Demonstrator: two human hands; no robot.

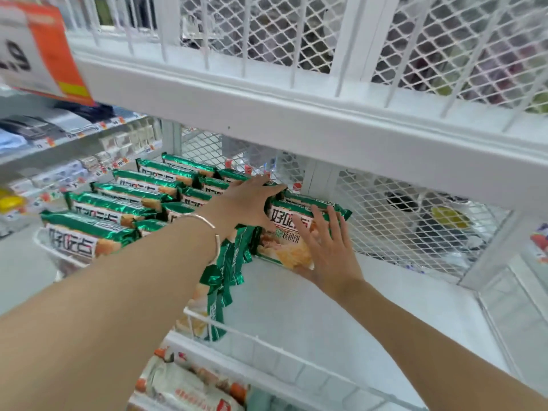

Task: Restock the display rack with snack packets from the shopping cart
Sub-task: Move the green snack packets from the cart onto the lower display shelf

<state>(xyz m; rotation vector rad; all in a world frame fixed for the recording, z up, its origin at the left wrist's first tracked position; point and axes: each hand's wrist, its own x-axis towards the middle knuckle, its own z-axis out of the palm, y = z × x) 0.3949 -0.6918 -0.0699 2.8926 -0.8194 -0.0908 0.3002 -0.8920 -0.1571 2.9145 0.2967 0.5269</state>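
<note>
2 rows of snack packets [118, 200] line the shelf [296, 307] on its left side; the left grip [249, 203] clasps another packet [292, 221], the right grip [329, 253] presses it flat-fingered, and the right side is unfilled.

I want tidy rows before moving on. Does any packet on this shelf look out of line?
Yes. A few green packets slump forward toward the front rail, tilted and overlapping, unlike the upright rows further left. The left hand grips a leaning packet; the right hand presses flat on it.
</note>
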